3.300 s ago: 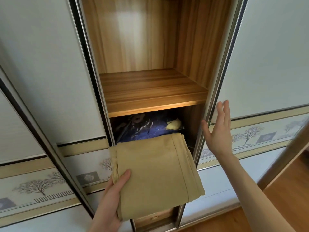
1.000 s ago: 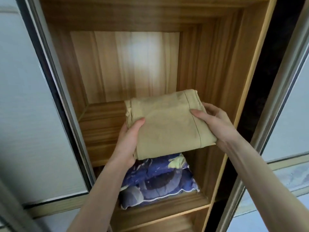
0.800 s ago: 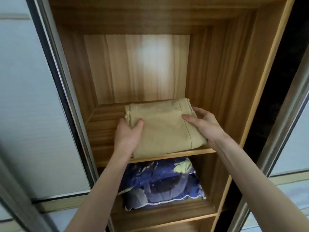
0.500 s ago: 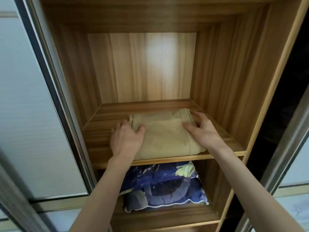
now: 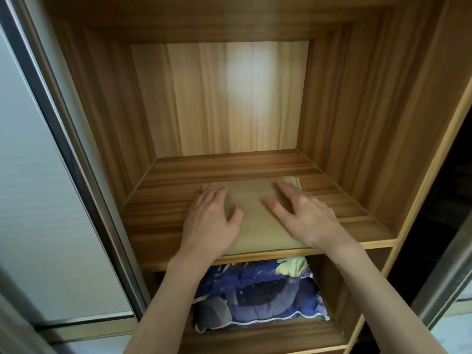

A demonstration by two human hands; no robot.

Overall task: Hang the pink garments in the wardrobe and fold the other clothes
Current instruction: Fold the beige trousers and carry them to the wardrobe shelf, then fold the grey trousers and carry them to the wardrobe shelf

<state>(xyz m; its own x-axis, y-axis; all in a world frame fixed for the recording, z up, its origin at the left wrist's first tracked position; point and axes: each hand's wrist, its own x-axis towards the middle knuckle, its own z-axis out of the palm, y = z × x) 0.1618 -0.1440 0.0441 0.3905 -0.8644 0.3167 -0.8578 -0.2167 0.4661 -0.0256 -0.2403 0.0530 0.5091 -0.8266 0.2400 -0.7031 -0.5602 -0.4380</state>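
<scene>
**Lying flat on the wardrobe shelf: folded tan garment under two palms**

Resting on the wooden shelf (image 5: 158, 213) of the wardrobe (image 5: 357, 123), the folded tan garment (image 5: 255, 215) is seen lying flat, its near edge just behind the shelf's front lip. Its far right corner shows stacked fold layers. The left hand (image 5: 212, 221) is laid palm-down on the garment's left part, fingers spread and flat, nothing gripped. The right hand (image 5: 304, 215) is laid likewise on the right part, fingers extended, thumb pointing inward, nothing clasped. Both forearms are seen reaching in from below.

In the compartment beneath, a blue patterned bundle (image 5: 260, 297) with a pale yellow patch is stuffed against the right side. A sliding door (image 5: 38, 175), pale with a metal frame, is noted at left; another metal frame edge is seen at lower right.
</scene>
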